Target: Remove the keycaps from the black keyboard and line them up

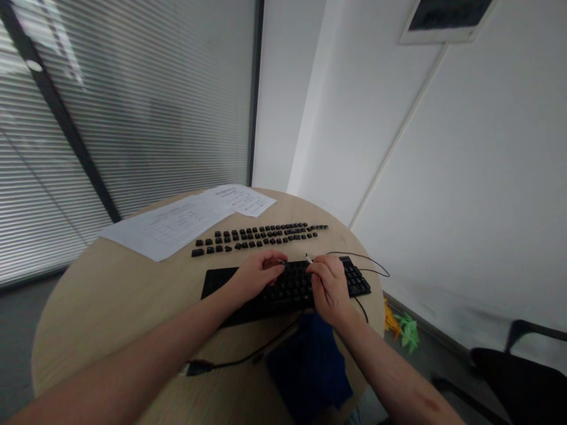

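Note:
A black keyboard (290, 290) lies on the round table under both hands. Its left part shows bare dark base, while keys stand in the middle and right. Over the keyboard's upper edge, my left hand (262, 269) pinches a small dark keycap (284, 263) between thumb and fingertips. My right hand (328, 286) is closed around a thin white stick with a dark tip (309, 258), its tip pointing up and left, a short way from the keycap. Several loose black keycaps (259, 243) are laid out in rows behind the keyboard.
Printed paper sheets (177, 221) lie at the table's back left. A blue cloth (312, 366) and a cable with a USB plug (199, 368) are at the near edge of the wooden table (146, 307). A black chair (518, 378) stands at right.

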The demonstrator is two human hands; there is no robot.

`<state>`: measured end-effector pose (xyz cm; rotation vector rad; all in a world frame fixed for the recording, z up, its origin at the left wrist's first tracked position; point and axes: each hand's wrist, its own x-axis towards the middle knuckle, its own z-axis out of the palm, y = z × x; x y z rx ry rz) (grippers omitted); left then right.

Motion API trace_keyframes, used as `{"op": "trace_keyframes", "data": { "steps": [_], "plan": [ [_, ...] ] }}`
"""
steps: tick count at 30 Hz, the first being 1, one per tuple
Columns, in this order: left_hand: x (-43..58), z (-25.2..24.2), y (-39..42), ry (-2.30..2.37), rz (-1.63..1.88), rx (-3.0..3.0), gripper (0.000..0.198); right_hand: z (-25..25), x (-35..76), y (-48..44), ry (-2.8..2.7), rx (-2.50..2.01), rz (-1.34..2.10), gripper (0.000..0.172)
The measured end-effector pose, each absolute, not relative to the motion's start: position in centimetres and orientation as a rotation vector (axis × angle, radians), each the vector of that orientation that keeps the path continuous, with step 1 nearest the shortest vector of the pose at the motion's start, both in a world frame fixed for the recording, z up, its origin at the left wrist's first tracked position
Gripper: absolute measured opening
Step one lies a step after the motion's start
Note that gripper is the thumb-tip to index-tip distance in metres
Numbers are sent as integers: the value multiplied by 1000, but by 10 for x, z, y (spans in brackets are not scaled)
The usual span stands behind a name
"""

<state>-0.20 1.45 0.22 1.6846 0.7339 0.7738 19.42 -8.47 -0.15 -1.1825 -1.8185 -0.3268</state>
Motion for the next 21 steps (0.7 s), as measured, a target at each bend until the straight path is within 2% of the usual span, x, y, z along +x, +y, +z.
{"op": "trace_keyframes", "data": {
  "steps": [7, 12, 17, 21],
  "plan": [
    [2, 0, 8, 710, 789, 1709, 23, -2, 193, -85, -1808, -1246, -306, 21],
    [0, 1, 8, 702, 786, 1747, 23, -3, 196, -82, -1932, -1084, -90, 20],
    [0, 6, 3, 704, 737, 1839, 23, -8, 195, -81, -1925, -1121, 55, 21],
    [0, 10, 0, 696, 716, 1893, 21, -10, 194, -80, -1875, -1189, 8, 13]
  ]
}}
